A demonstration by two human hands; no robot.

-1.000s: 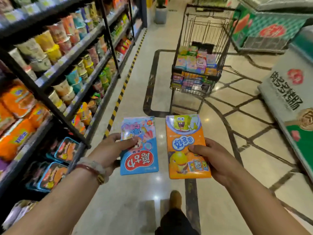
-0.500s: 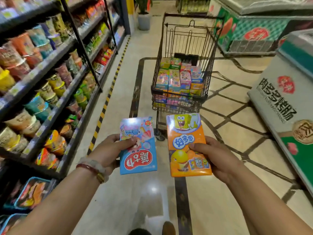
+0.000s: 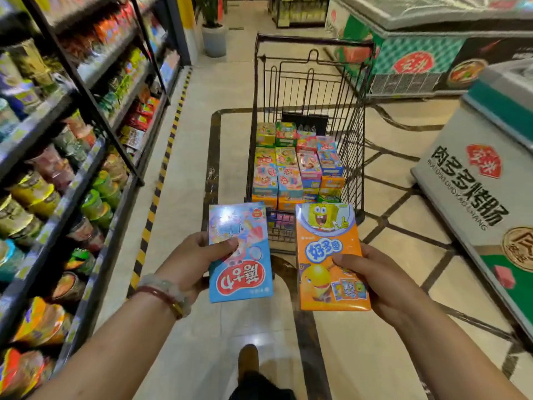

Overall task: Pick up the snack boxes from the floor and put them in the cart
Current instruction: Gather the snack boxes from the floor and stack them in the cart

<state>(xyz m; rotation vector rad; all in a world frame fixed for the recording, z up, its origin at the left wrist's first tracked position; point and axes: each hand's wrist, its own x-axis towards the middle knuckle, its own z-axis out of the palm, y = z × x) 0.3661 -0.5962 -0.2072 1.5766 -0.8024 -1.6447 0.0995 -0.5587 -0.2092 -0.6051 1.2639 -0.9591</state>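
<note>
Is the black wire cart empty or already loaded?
Loaded: the black wire cart holds stacked rows of colourful snack boxes across its basket floor.

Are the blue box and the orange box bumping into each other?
Apart. The head view shows a strip of floor between the blue box and the orange box.

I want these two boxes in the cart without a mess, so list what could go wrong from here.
1. The cart already holds tightly packed stacked boxes; a box dropped on top could slide off or topple the rows.
2. The left hand holds the blue box and the right hand the orange box by one edge each; either might slip.
3. The glossy floor could be slippery underfoot.
</note>
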